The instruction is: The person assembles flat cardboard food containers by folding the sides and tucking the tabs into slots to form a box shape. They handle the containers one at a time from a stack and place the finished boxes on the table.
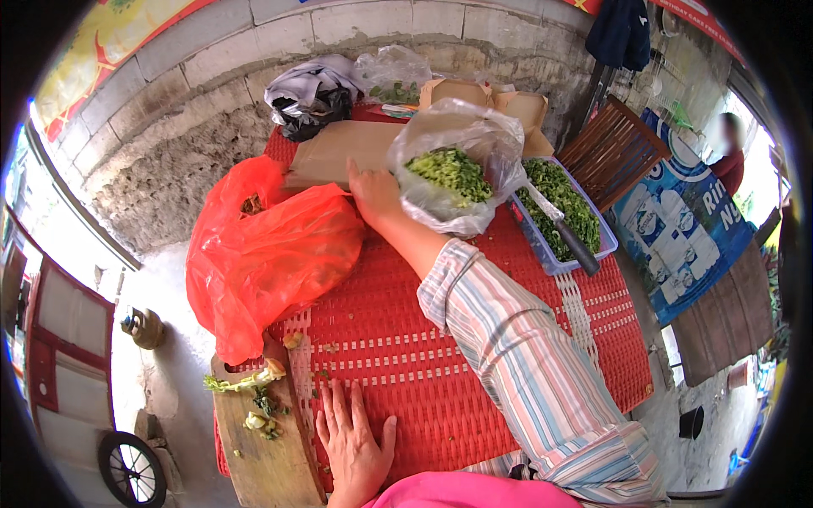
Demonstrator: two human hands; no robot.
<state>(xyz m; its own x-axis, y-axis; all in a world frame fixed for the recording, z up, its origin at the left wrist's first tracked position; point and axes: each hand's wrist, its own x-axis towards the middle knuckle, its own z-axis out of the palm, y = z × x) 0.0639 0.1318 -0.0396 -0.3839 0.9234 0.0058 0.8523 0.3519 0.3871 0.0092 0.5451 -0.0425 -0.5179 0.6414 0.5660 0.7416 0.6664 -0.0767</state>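
My right arm, in a striped sleeve, reaches across the table. At its end my right hand (pixel 374 195) has its index finger stretched out over a brown cardboard sheet (pixel 339 146); its other fingers are mostly hidden. That hand meets the edge of a large red plastic bag (pixel 271 258). To its right is a clear plastic bag (pixel 500 140) holding chopped pale-green vegetables (pixel 451 175). My left hand (pixel 356 449) lies flat, fingers spread, on the red woven tabletop (pixel 406 339). Beside it is a wooden cutting board (pixel 262 453) with vegetable trimmings (pixel 264 421).
At the right, a knife (pixel 569 237) rests across a tub (pixel 611 245) of chopped dark greens (pixel 559 199). A black bag (pixel 318 114), open cardboard box (pixel 525 110) and block wall (pixel 356 25) stand behind. A wooden chair (pixel 614 152) is at the right; farther off is a person (pixel 730 165).
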